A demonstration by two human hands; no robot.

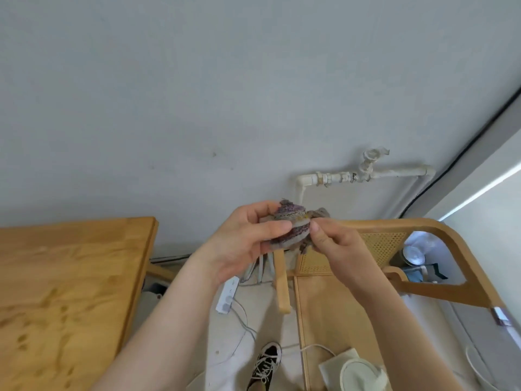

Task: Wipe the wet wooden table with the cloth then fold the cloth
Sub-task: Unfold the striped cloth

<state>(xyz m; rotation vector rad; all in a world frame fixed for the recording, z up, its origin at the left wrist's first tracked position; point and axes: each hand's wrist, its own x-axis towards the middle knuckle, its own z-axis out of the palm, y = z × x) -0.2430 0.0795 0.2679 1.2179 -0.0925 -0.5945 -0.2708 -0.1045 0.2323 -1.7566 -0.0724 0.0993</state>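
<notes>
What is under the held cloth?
Below the cloth, held in the left hand and right hand, show a wooden bar and pale floor, not the table. The cloth covers the bar's upper end.

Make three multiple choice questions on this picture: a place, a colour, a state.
1. Where is the cloth?
A. held in the air by the left hand and right hand
B. flat on the table
C. on the floor
2. The shoe is:
A. red
B. black with white laces
C. all white
3. The wooden table top is:
A. covered with plates
B. draped with a towel
C. bare, with dark spots
Answers: 1 A, both hands pinch it; 2 B, white laces on black; 3 C, spots mark the wood.
</notes>
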